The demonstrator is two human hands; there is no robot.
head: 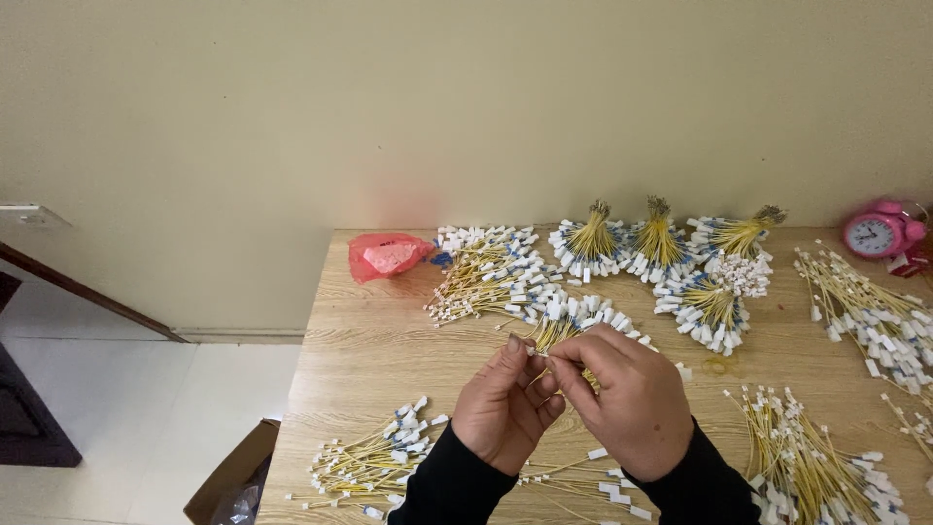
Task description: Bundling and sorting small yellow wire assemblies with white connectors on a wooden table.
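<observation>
Both hands work above the middle of the wooden desk [369, 340], close to its near edge. The left hand [503, 406] pinches the end of a thin yellow wire [556, 335] between thumb and forefinger. The right hand [627, 397] grips the same wire just beside it, fingertips touching those of the left hand. The held wire belongs to a fan of yellow wires with white and blue connectors [583, 316] lying directly behind the hands.

A loose pile of like wires [374, 462] lies at the near left corner. Another pile [812, 457] lies toward the near right corner. A larger spread [486, 272] sits at the back, left of centre. Four tied bundles [661, 243] stand in a row along the far edge. A further heap [870, 311] runs along the right edge. A red plastic bag [389, 256] rests at the far left corner. A pink alarm clock [882, 231] stands at the far right corner. A cardboard box [228, 481] sits on the floor beside the desk's left edge.
</observation>
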